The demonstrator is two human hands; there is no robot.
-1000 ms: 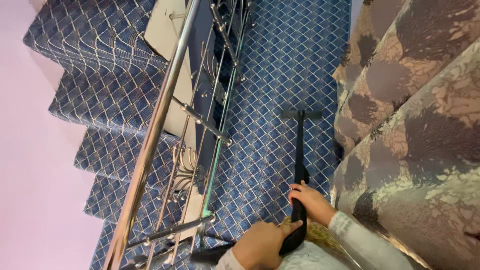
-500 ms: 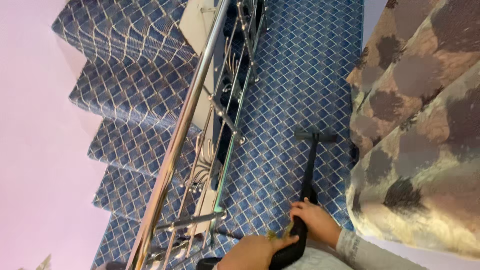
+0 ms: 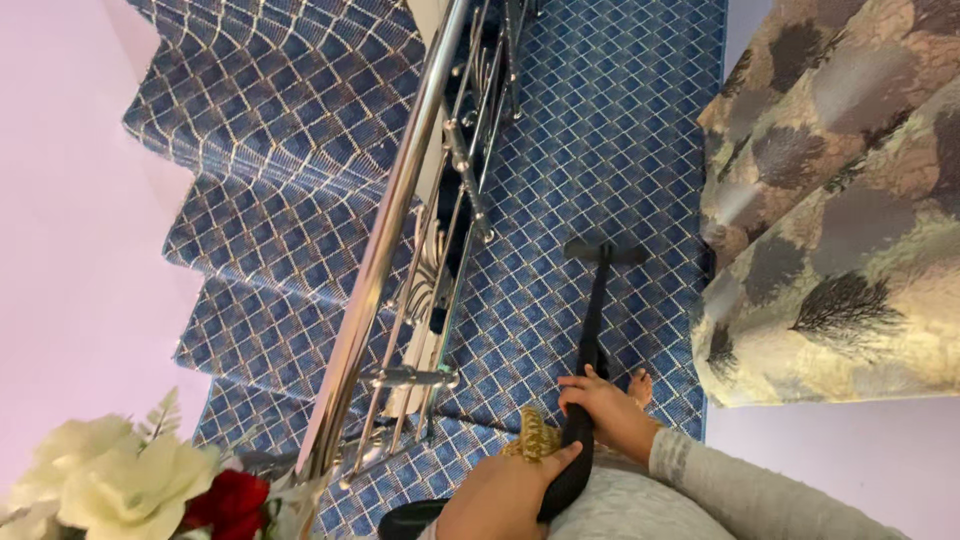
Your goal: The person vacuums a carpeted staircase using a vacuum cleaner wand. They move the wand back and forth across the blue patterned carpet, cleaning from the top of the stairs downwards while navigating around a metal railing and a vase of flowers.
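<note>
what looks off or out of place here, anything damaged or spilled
Nothing stands out. Both hands, left hand and right hand, grip the black vacuum wand, its head flat on the blue carpet. No spill or damage shows.

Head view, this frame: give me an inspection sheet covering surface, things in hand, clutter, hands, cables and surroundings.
Surface: blue diamond-patterned carpet on landing and stairs.
Things in hand: black vacuum wand, flat nozzle resting on the carpet.
Clutter: nothing seen.
Hands: right hand grips the wand higher up; left hand grips its lower handle end.
Cables: nothing seen.
Surroundings: chrome stair railing; patterned curtain on the right; white and red artificial flowers at bottom left; pink wall; a bare foot beside the wand.
</note>
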